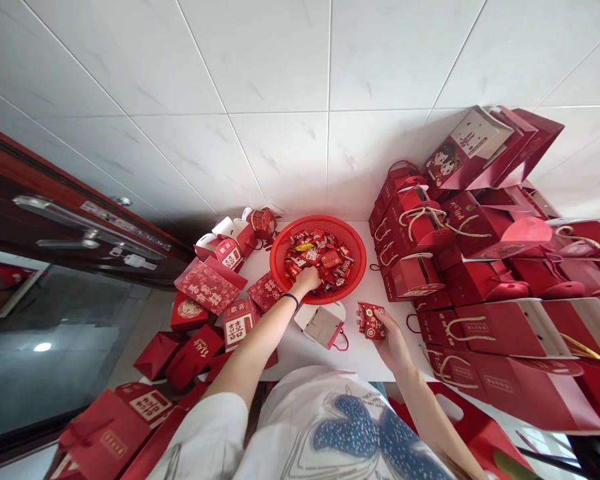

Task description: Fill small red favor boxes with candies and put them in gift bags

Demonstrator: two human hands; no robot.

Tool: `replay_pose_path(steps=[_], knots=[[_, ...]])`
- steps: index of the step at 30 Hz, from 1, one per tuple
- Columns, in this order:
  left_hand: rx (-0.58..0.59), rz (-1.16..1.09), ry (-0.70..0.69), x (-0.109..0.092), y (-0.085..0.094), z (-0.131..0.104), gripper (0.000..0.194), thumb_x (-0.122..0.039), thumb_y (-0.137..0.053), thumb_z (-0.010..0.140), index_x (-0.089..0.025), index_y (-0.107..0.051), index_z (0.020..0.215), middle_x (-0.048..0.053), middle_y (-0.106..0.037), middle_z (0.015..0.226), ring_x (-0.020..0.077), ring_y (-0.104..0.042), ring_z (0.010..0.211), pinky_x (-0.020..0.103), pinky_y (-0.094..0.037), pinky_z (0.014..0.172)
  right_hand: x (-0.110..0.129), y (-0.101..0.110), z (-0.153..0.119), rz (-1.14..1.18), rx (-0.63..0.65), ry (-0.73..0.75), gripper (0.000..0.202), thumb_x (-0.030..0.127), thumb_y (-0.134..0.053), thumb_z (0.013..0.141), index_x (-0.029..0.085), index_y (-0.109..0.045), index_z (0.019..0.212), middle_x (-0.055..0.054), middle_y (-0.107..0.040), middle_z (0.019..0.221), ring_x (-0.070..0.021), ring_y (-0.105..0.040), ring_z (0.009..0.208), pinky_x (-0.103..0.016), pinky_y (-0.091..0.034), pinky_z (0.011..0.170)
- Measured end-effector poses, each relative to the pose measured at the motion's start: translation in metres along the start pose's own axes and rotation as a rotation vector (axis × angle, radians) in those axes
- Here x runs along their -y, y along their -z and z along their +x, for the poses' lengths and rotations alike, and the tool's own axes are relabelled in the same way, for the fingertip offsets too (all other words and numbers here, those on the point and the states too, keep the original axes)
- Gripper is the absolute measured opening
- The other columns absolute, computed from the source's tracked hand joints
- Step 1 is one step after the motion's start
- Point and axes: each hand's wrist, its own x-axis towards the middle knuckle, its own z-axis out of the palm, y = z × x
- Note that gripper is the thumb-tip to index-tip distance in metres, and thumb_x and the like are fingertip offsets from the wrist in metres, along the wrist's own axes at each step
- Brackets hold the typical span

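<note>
My left hand (309, 279) reaches down into a red plastic basket (361, 257) heaped with small wrapped candies (330, 257). Its fingers curl in among the wrappers, and their tips are hidden. To the right of the basket, my right hand (391, 337) is closed around a few red printed candy packets (373, 321), held above the white table (347, 363). Between my hands, just below the basket, lies an open gift box (321, 325) with a pale inside and a red cord handle.
Red gift boxes and bags (200, 287) crowd the left side. Rows of red gift bags (485, 320) with cord handles stack up on the right, some taller bags (505, 147) on top. A tiled wall (280, 60) stands behind; a dark door (80, 220) is at left.
</note>
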Motion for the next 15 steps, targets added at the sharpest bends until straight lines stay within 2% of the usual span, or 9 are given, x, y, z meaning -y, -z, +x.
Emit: replay_pose_path(steps=[3,6,11,15], knots=[[-0.014,0.077,-0.005,0.001,0.006,-0.004,0.032,-0.01,-0.062,0.077,-0.018,-0.077,0.104,0.017,-0.074,0.115,0.0293,-0.066,0.115,0.033,-0.049,0.093,0.0,0.004,0.0,0.004,-0.034,-0.015,0.025,0.035,-0.082,0.066,0.021,-0.076,0.085,-0.004,-0.077,0.084,-0.0185,-0.07,0.07,-0.028,-0.054,0.062],[0.005,0.133,0.003,-0.004,0.007,-0.007,0.04,-0.009,-0.062,0.078,-0.022,-0.074,0.114,0.014,-0.072,0.12,0.0277,-0.065,0.118,0.032,-0.049,0.095,-0.001,0.003,-0.001,-0.001,-0.052,-0.05,0.027,0.034,-0.083,0.064,0.019,-0.076,0.085,-0.004,-0.077,0.084,-0.0177,-0.07,0.069,-0.026,-0.053,0.061],[0.028,0.23,0.065,-0.013,0.0,-0.008,0.047,-0.012,-0.078,0.063,-0.016,-0.074,0.109,0.022,-0.064,0.13,0.037,-0.066,0.113,0.036,-0.052,0.089,-0.003,-0.003,-0.002,-0.006,-0.012,-0.02,0.026,0.035,-0.08,0.068,0.019,-0.075,0.087,-0.006,-0.077,0.087,-0.0196,-0.07,0.072,-0.029,-0.054,0.064],[0.017,0.24,0.07,-0.013,-0.001,-0.011,0.044,-0.017,-0.083,0.06,-0.014,-0.074,0.103,0.023,-0.062,0.13,0.0365,-0.067,0.109,0.035,-0.052,0.086,-0.004,-0.005,-0.004,-0.003,0.022,0.001,0.027,0.037,-0.077,0.071,0.019,-0.075,0.091,-0.008,-0.077,0.095,-0.0224,-0.072,0.081,-0.031,-0.054,0.07]])
